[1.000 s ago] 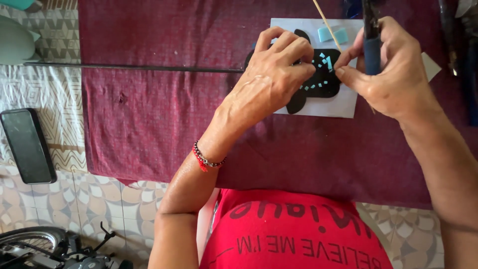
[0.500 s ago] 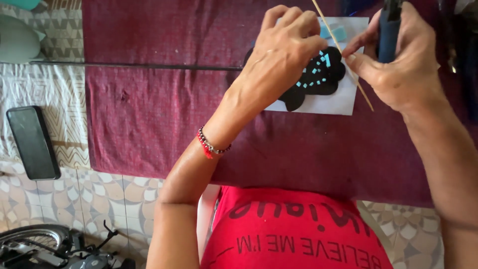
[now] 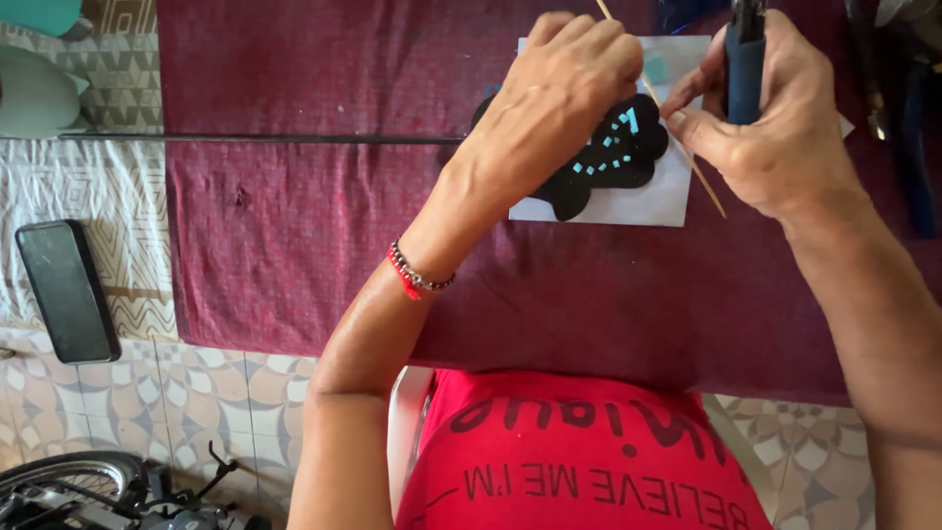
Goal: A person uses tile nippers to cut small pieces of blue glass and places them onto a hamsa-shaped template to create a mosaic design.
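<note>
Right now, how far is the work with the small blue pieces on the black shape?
Done: about a dozen blue pieces sit on the black shape. In hand: left hand holds a thin stick, right hand a blue-handled tool. Left: most of the black stays bare.

Left arm: bare, rising from the lower middle of my view toward the upper centre, elbow bent, forearm angled up and to the right. Left wrist [image 3: 422, 275]: banded with a red and beaded bracelet. Left hand [image 3: 554, 93]: back facing me, knuckles arched, fingers curled downward and pressed together; the fingertips are hidden under the hand, so I cannot tell exactly how they close.

Right arm: bare, entering from the lower right edge, forearm running up and to the left. Right hand [image 3: 775, 128]: fingers wrapped in a closed grip, thumb extended leftward toward the left hand, thumbnail visible. The two hands sit near each other, not touching.
</note>
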